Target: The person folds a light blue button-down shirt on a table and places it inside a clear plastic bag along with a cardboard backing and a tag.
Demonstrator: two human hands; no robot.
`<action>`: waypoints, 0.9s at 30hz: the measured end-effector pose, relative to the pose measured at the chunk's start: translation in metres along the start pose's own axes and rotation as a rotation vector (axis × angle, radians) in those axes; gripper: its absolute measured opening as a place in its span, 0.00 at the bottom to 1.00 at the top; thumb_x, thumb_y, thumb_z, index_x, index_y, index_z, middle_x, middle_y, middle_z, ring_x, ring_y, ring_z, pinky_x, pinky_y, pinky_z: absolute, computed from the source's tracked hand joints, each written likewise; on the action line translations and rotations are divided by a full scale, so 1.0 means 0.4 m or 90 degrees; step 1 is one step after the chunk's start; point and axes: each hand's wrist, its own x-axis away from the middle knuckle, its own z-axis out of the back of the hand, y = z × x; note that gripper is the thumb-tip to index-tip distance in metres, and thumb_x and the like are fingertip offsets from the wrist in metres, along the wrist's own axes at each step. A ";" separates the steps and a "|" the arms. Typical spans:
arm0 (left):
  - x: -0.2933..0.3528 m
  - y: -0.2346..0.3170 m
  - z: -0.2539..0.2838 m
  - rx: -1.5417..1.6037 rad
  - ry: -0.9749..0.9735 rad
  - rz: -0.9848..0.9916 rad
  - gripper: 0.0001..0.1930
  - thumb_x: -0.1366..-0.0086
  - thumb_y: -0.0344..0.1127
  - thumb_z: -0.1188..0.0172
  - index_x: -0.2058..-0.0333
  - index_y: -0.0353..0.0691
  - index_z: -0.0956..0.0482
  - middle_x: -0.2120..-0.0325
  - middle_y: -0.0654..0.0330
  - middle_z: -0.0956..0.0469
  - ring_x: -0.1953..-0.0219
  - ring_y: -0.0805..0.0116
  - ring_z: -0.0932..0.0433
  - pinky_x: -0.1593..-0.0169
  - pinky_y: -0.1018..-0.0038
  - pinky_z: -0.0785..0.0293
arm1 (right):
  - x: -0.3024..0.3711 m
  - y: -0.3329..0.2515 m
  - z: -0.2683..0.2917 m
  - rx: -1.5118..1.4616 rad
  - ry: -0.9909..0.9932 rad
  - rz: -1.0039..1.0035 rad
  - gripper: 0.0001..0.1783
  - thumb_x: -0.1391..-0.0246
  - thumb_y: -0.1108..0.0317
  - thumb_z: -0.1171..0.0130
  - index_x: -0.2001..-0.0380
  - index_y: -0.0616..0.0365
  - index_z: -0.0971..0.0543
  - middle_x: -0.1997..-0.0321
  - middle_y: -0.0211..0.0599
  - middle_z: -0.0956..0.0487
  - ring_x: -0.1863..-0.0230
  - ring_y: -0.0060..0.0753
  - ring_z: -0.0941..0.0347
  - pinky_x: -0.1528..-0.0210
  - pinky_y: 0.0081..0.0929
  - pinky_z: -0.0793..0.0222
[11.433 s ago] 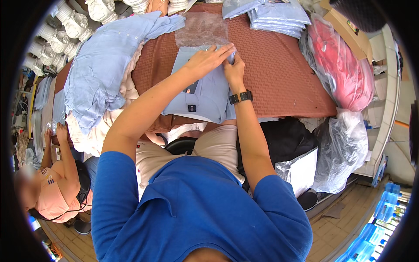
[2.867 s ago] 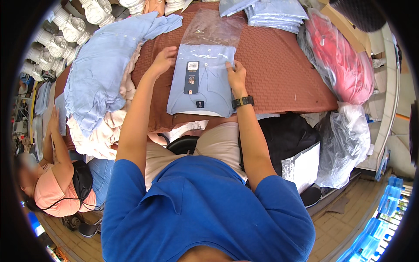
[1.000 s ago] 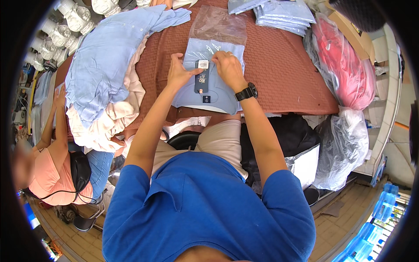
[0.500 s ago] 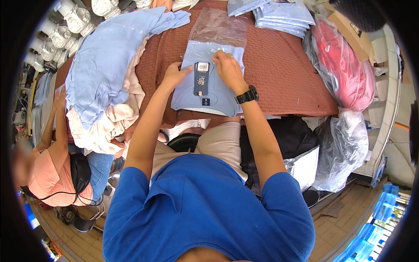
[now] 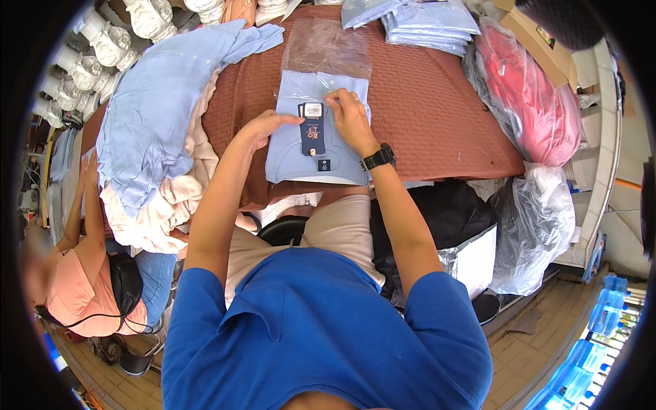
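A folded light blue shirt (image 5: 283, 154) lies on the table in front of me. Clear plastic (image 5: 326, 48) spreads past its far end; whether the shirt lies inside it or on it, I cannot tell. On the shirt rests a dark navy hang tag (image 5: 312, 135) with a white sticker, and nearer to me is a small dark square label (image 5: 324, 165). My left hand (image 5: 265, 128) has its thumb on the tag's left edge, pinching it. My right hand (image 5: 352, 121) is closed in a pinch over the shirt's far right part; what sits between its fingertips is too small to make out.
A brown textured cloth (image 5: 424, 116) covers the table. Blue and cream garments (image 5: 160, 116) are heaped at left, near a person in peach (image 5: 78, 287). Bagged blue shirts (image 5: 427, 27) are stacked at the back. A plastic bag of red cloth (image 5: 523, 89) stands at right.
My left thumb has come onto the tag's edge, and the tag now shows a second layer at its left. My right hand keeps its pinch, slightly nearer the tag. The whole view has shifted a little.
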 end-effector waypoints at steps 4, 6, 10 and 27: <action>0.010 -0.001 -0.016 0.118 -0.045 -0.005 0.28 0.38 0.36 0.33 0.42 0.30 0.28 0.48 0.51 0.22 0.50 0.63 0.19 0.43 0.66 0.23 | -0.003 -0.001 0.011 -0.039 0.006 -0.038 0.04 0.38 0.72 0.44 0.64 0.62 0.25 0.64 0.46 0.19 0.60 0.52 0.27 0.57 0.44 0.30; 0.013 -0.005 -0.014 0.142 -0.090 -0.018 0.28 0.38 0.34 0.34 0.42 0.30 0.29 0.48 0.51 0.22 0.49 0.63 0.20 0.43 0.66 0.24 | -0.002 0.007 0.014 -0.037 -0.003 -0.053 0.05 0.37 0.71 0.44 0.63 0.62 0.25 0.62 0.45 0.18 0.58 0.50 0.26 0.56 0.42 0.29; -0.011 -0.064 0.013 0.114 -0.101 -0.063 0.27 0.37 0.32 0.35 0.41 0.32 0.29 0.48 0.51 0.22 0.49 0.64 0.20 0.44 0.67 0.23 | 0.002 0.000 0.015 -0.043 -0.011 -0.061 0.05 0.37 0.71 0.43 0.62 0.61 0.25 0.61 0.45 0.18 0.58 0.50 0.26 0.55 0.42 0.29; -0.097 -0.053 -0.015 0.280 -0.059 -0.139 0.24 0.37 0.41 0.37 0.45 0.33 0.26 0.54 0.53 0.19 0.54 0.62 0.19 0.49 0.67 0.22 | -0.043 -0.008 0.019 -0.027 -0.002 -0.031 0.06 0.39 0.70 0.43 0.63 0.61 0.22 0.63 0.46 0.23 0.58 0.52 0.28 0.52 0.42 0.32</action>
